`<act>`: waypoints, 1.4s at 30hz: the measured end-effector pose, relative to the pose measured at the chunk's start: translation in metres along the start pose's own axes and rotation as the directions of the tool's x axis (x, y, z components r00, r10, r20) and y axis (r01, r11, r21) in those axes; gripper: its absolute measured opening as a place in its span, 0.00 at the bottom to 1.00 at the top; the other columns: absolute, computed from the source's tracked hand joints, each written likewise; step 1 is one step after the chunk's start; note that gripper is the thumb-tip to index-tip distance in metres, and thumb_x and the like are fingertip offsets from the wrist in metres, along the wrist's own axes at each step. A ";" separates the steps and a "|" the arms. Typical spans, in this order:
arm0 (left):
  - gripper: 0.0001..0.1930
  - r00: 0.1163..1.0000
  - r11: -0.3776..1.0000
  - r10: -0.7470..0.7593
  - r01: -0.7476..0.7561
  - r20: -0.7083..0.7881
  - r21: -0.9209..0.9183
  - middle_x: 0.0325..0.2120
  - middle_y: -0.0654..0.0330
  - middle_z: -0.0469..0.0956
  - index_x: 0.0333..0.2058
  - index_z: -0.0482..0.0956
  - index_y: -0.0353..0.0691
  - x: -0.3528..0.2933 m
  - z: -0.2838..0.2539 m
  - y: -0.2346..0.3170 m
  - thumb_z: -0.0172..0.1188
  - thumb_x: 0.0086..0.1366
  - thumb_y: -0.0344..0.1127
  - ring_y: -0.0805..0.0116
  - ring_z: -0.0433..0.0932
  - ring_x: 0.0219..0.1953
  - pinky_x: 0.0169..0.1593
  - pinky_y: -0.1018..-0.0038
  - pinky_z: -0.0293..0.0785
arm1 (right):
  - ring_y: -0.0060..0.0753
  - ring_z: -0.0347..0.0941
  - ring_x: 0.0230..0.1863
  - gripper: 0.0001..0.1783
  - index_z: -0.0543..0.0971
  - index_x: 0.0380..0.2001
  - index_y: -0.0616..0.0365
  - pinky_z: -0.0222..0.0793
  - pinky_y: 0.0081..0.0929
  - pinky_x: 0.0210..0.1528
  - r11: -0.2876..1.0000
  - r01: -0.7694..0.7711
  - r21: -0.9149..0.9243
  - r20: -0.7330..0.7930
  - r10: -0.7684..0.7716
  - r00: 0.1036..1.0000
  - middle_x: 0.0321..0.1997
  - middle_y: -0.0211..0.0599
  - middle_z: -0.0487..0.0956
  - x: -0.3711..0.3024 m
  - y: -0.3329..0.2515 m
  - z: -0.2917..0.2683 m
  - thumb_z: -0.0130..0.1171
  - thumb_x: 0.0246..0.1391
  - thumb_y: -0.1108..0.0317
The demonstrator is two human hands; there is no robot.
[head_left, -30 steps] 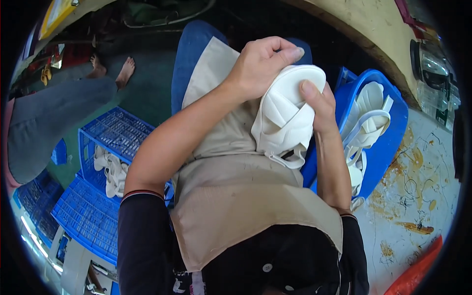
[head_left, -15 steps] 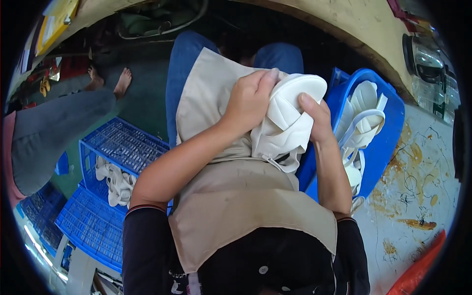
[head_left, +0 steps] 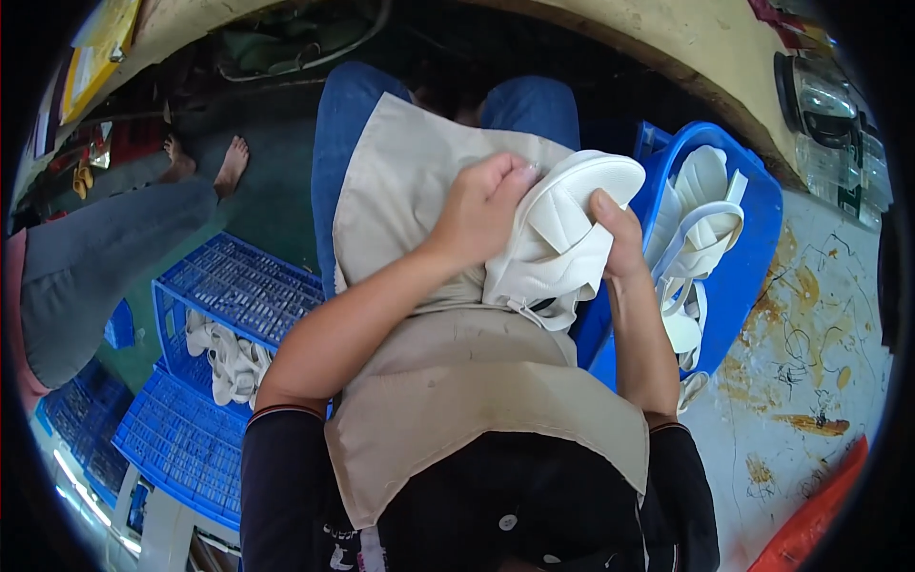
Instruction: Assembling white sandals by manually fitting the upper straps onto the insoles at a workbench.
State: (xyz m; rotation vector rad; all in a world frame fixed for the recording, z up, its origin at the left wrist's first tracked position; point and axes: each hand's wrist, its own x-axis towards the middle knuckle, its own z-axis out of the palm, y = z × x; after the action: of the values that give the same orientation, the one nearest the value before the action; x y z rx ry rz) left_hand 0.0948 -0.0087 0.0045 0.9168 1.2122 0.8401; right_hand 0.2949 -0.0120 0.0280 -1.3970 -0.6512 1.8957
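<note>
Over my lap is a white sandal (head_left: 564, 221) with crossed straps and a buckle strap, its toe end tilted up and away from me. My right hand (head_left: 620, 234) grips it from the right side, the thumb on the insole near the toe and the fingers out of sight underneath. Against its left edge is my left hand (head_left: 484, 208), closed, with the thumb laid over curled fingers. Whatever the left fingers pinch, if anything, is hidden.
A blue bin (head_left: 758, 253) with more white sandals (head_left: 710, 214) stands at my right. On the left are blue crates (head_left: 243, 276), one with white sandals (head_left: 229, 357) inside. Another person's leg (head_left: 114, 229) extends in there. A pale table edge (head_left: 658, 48) curves ahead.
My left hand has shifted slightly down and left along the sandal's edge. The sandal's toe has moved a little right and toward me, with my right hand still on it.
</note>
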 end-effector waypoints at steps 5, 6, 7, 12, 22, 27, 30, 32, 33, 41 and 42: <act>0.11 0.999 0.996 0.039 -0.036 0.032 -0.079 0.31 0.62 0.79 0.40 0.79 0.34 0.009 0.013 -0.002 0.48 0.73 0.32 0.77 0.71 0.31 0.39 0.80 0.70 | 0.41 0.83 0.41 0.34 0.71 0.58 0.69 0.80 0.30 0.45 0.999 0.022 0.042 -0.064 -0.019 0.998 0.45 0.52 0.82 0.003 0.013 -0.010 0.62 0.55 0.55; 0.11 0.998 0.996 0.048 -0.044 0.041 -0.080 0.31 0.62 0.79 0.40 0.79 0.34 0.012 0.015 -0.001 0.48 0.73 0.32 0.77 0.71 0.31 0.39 0.80 0.70 | 0.41 0.83 0.41 0.34 0.71 0.58 0.69 0.80 0.30 0.45 0.999 0.033 0.040 -0.071 -0.030 0.997 0.45 0.52 0.82 0.004 0.013 -0.012 0.62 0.55 0.55; 0.11 0.998 0.996 0.046 -0.042 0.048 -0.072 0.31 0.62 0.78 0.40 0.79 0.33 0.015 0.016 0.000 0.47 0.73 0.32 0.77 0.71 0.32 0.39 0.80 0.70 | 0.41 0.83 0.41 0.34 0.71 0.58 0.68 0.80 0.30 0.46 0.996 0.041 0.076 -0.080 -0.035 0.996 0.46 0.52 0.82 0.005 0.012 -0.013 0.62 0.55 0.55; 0.12 0.995 0.999 -0.053 0.054 0.087 -0.005 0.28 0.62 0.78 0.41 0.79 0.33 0.013 0.027 0.000 0.46 0.73 0.32 0.76 0.71 0.30 0.38 0.80 0.70 | 0.41 0.82 0.43 0.32 0.71 0.59 0.66 0.79 0.31 0.49 0.967 0.078 0.243 -0.114 -0.052 0.992 0.48 0.51 0.81 0.000 0.026 -0.028 0.60 0.57 0.55; 0.10 0.986 0.991 0.045 -0.064 0.159 0.116 0.22 0.62 0.78 0.42 0.80 0.34 -0.027 0.001 -0.016 0.52 0.69 0.31 0.74 0.68 0.22 0.31 0.77 0.67 | 0.40 0.81 0.44 0.30 0.69 0.60 0.64 0.78 0.35 0.49 0.961 0.043 0.273 -0.369 0.063 0.927 0.48 0.49 0.80 -0.025 0.042 -0.021 0.48 0.67 0.50; 0.09 0.984 0.997 0.054 -0.063 0.169 0.049 0.21 0.64 0.75 0.42 0.80 0.33 -0.009 0.006 -0.015 0.52 0.68 0.28 0.76 0.67 0.23 0.30 0.80 0.65 | 0.39 0.81 0.43 0.30 0.68 0.60 0.63 0.78 0.36 0.49 0.961 0.047 0.274 -0.391 0.067 0.918 0.47 0.48 0.80 -0.024 0.029 -0.023 0.47 0.68 0.48; 0.08 0.978 1.000 0.000 -0.001 0.210 0.006 0.21 0.64 0.76 0.41 0.80 0.33 -0.001 0.009 -0.027 0.54 0.66 0.27 0.76 0.67 0.22 0.30 0.79 0.65 | 0.38 0.81 0.44 0.30 0.69 0.60 0.62 0.78 0.35 0.48 0.970 0.041 0.242 -0.411 0.064 0.909 0.47 0.47 0.80 -0.025 0.026 -0.023 0.47 0.68 0.47; 0.08 0.976 0.998 0.042 -0.049 0.214 0.030 0.21 0.63 0.77 0.40 0.80 0.33 -0.002 0.014 -0.028 0.55 0.66 0.28 0.74 0.69 0.22 0.30 0.78 0.66 | 0.38 0.81 0.44 0.30 0.69 0.60 0.62 0.78 0.35 0.48 0.968 0.067 0.243 -0.375 0.030 0.926 0.47 0.47 0.80 -0.026 0.029 -0.026 0.47 0.68 0.47; 0.07 0.972 0.994 0.084 -0.097 0.219 0.051 0.22 0.61 0.79 0.39 0.80 0.33 -0.003 0.017 -0.027 0.56 0.66 0.29 0.71 0.71 0.21 0.29 0.76 0.68 | 0.38 0.81 0.44 0.30 0.69 0.60 0.62 0.78 0.35 0.48 0.966 0.093 0.242 -0.341 -0.005 0.940 0.47 0.47 0.81 -0.027 0.032 -0.028 0.47 0.68 0.47; 0.08 0.982 0.914 0.068 -0.132 0.178 0.384 0.22 0.59 0.82 0.34 0.81 0.33 -0.013 0.019 -0.032 0.58 0.66 0.33 0.66 0.75 0.20 0.29 0.72 0.70 | 0.37 0.80 0.44 0.30 0.70 0.59 0.61 0.77 0.34 0.48 0.963 0.117 0.243 -0.214 -0.065 0.975 0.47 0.45 0.81 -0.041 0.044 -0.031 0.49 0.67 0.47; 0.08 0.986 0.942 0.012 -0.066 0.165 0.329 0.23 0.60 0.82 0.35 0.81 0.33 -0.015 0.017 -0.021 0.58 0.66 0.32 0.68 0.75 0.22 0.30 0.73 0.71 | 0.37 0.80 0.44 0.30 0.70 0.59 0.61 0.77 0.34 0.48 0.964 0.113 0.239 -0.219 -0.060 0.974 0.48 0.45 0.81 -0.040 0.045 -0.032 0.49 0.67 0.47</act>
State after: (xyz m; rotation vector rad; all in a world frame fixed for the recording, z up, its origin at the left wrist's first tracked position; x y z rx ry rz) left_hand 0.1101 -0.0323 -0.0068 1.2633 1.2173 0.5857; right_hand 0.3226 -0.0718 0.0101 -1.3578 -0.3506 1.6668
